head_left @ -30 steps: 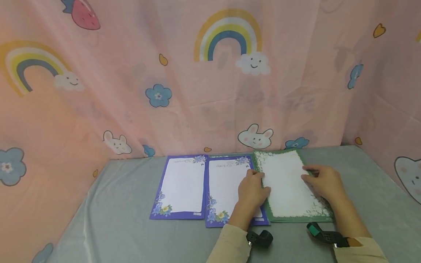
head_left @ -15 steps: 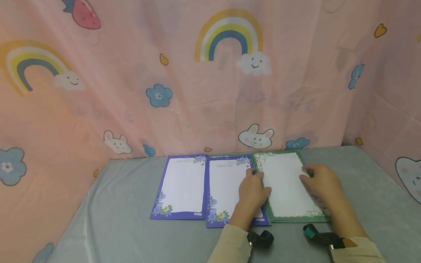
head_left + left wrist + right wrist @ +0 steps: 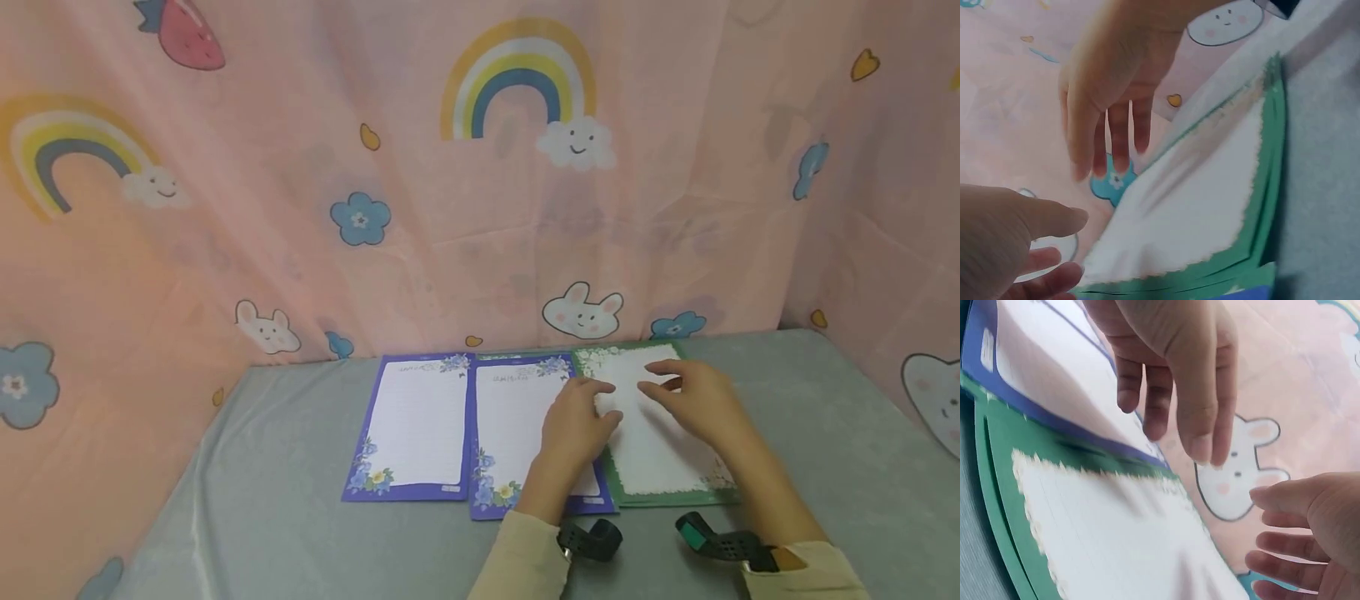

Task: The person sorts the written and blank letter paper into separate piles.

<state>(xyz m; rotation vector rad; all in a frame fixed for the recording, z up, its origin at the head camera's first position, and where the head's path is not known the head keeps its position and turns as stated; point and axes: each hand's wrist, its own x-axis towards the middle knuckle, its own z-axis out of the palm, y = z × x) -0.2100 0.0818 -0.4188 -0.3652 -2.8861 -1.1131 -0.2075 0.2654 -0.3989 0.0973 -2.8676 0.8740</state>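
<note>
A green-bordered sheet of paper (image 3: 637,450) with white floral corners lies on the right, on top of more green-edged sheets (image 3: 1275,144). Left of it is a purple-bordered letter sheet (image 3: 510,425) with blue flowers, partly covered by my left hand (image 3: 577,425). That hand hovers by the seam between the two, fingers loosely bent, holding nothing. My right hand (image 3: 693,398) is raised over the green-bordered sheet, thumb and fingers apart with nothing between them. In the left wrist view both hands stand clear of the paper, the right hand (image 3: 1116,69) with fingers pointing down.
Another purple-bordered sheet (image 3: 420,425) lies flat at the left end of the row. Grey cloth (image 3: 285,517) covers the table. A pink patterned curtain (image 3: 480,250) hangs right behind the papers. Each wrist wears a black strap (image 3: 592,540).
My right hand has left the green sheet's right edge and moved left over its middle. My left hand has lifted slightly, fingers spreading. The papers look unmoved.
</note>
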